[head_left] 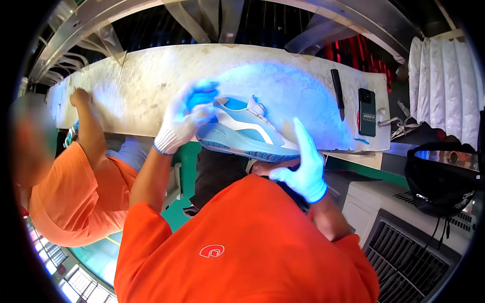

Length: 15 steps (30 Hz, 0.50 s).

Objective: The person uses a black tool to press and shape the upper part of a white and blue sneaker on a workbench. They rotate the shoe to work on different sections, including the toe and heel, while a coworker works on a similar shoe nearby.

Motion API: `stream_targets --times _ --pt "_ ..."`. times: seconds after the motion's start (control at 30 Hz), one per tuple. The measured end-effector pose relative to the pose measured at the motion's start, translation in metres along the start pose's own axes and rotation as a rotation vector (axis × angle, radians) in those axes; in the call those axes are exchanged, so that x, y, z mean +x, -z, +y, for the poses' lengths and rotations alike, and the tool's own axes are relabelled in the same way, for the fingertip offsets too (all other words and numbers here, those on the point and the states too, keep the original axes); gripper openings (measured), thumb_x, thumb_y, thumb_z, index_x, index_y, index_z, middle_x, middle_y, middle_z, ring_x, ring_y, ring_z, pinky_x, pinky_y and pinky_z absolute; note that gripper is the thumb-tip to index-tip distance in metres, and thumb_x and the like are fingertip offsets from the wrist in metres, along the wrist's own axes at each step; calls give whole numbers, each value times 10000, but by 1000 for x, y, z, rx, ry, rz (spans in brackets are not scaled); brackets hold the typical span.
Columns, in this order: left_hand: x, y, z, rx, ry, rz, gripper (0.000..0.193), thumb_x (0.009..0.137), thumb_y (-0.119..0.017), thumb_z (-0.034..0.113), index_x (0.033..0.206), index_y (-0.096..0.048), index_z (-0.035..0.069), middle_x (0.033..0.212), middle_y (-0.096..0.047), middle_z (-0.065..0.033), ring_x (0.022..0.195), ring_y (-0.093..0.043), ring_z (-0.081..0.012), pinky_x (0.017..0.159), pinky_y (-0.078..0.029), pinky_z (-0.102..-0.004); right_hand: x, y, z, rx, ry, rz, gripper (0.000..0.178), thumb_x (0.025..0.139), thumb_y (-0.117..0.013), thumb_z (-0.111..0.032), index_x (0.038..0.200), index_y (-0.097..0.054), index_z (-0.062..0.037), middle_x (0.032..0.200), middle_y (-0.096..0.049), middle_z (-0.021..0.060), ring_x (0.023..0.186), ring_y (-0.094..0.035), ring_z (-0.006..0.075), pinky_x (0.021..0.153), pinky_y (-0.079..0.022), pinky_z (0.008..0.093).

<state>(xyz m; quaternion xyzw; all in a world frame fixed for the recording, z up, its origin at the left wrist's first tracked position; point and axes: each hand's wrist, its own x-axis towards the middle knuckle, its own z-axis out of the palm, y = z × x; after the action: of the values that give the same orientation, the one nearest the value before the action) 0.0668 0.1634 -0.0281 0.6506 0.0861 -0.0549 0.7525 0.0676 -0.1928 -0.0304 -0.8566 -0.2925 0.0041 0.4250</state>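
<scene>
A light blue athletic shoe point(247, 126) with a white wavy side stripe lies on its side, its sole toward me and reaching over the table's near edge. My left hand point(184, 113), in a white knit glove, is at the heel and collar end. Its fingers are curled but smeared by motion and blue light, so their grip is unclear. By the toe is my right hand point(306, 169), also gloved and lit blue. Its fingers stretch out past the toe, with the thumb apart from them below the sole. Whether that palm touches the shoe is hard to see.
On the pale worktable point(151, 76), to the right, lie a black pen-like tool point(337, 93) and a dark phone point(367, 112). A black bag point(439, 174) sits beyond the table's right end. A co-worker in an orange shirt point(76, 192) sits at left, one arm on the table.
</scene>
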Motion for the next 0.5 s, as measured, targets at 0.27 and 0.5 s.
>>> stream_targets --times 0.27,0.5 --pt "-4 25 -24 972 -631 -161 643 939 -825 235 1517 -619 43 1519 -642 -207 1435 -616 -307 1193 -509 -403 39 -57 43 282 -106 262 627 1073 -676 -579 1234 -781 18 1085 -824 164 1007 -795 287 915 -610 403" --pt "-7 -91 111 1082 -511 -365 775 698 -969 389 1360 -724 70 1131 -779 -212 962 -773 -388 862 -623 -453 49 -64 73 982 -656 444 678 1150 -505 -617 1291 -740 3 1204 -748 91 1102 -708 210 945 -594 407"
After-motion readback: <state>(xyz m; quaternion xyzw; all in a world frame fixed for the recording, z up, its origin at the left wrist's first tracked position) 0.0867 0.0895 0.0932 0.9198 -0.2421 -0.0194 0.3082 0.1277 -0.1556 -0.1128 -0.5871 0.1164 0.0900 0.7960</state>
